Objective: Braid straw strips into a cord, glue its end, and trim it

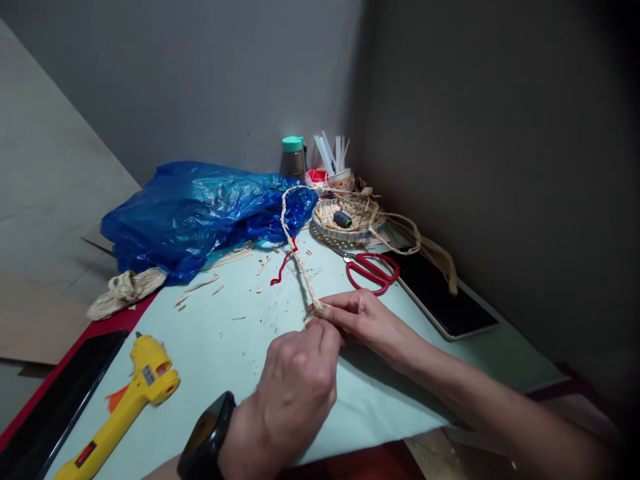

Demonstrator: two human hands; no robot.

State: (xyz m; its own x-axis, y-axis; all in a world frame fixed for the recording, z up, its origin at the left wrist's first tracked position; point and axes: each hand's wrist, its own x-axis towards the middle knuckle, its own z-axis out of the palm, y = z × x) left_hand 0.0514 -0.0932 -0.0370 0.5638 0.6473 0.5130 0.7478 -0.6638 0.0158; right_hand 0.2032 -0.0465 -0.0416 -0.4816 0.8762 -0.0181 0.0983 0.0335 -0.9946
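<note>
Both hands are meeting low on the desk (235, 353), working the near end of a pale straw cord (301, 263). The left hand (299, 387) is curling nearly closed around that end, while the right hand (363, 315) is pinching it between fingertips just beyond. Keeping the strands taut and the twist even would likely be giving a tighter plait. The cord is looking dry, fibrous and knobbly, arching back toward a round woven basket (345, 237). Glossy red-handled scissors (373, 272) are lying nearby.

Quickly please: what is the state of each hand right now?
Left hand: closed on the braided straw cord.
Right hand: closed, pinching the same cord.
</note>
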